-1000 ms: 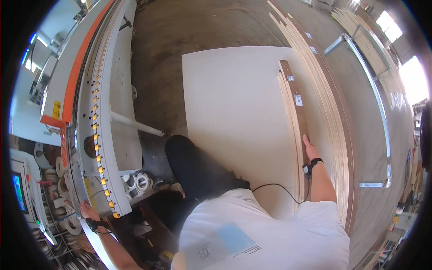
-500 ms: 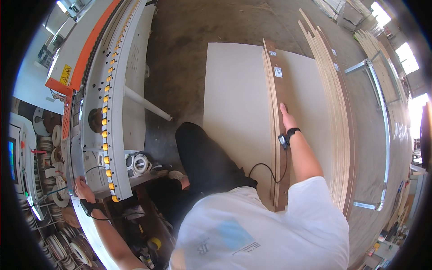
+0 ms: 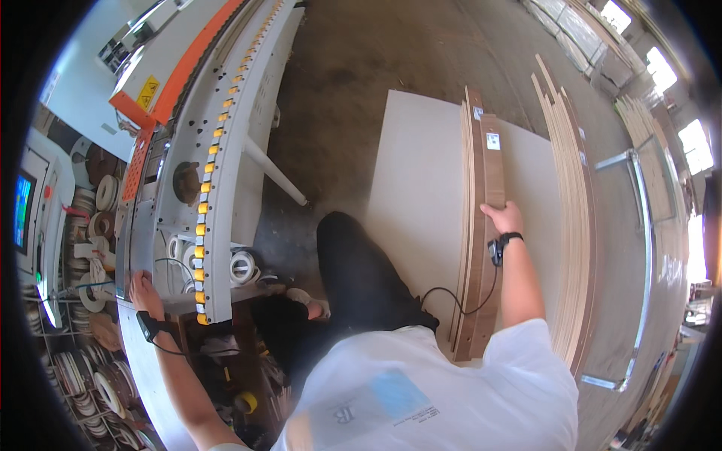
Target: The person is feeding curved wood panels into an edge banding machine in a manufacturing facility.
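Beside the white sheet, stacked strips crowd the brown panel.

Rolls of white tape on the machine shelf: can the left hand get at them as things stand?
Probably yes. The left hand rests on the machine edge, free of any load, and the rolls of white tape sit close to its right with nothing between.

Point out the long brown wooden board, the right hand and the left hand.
long brown wooden board (image 3: 492, 177), head view, on its upper face near the far end
right hand (image 3: 505, 219), head view, on the back of the hand
left hand (image 3: 141, 292), head view, on the back of the hand
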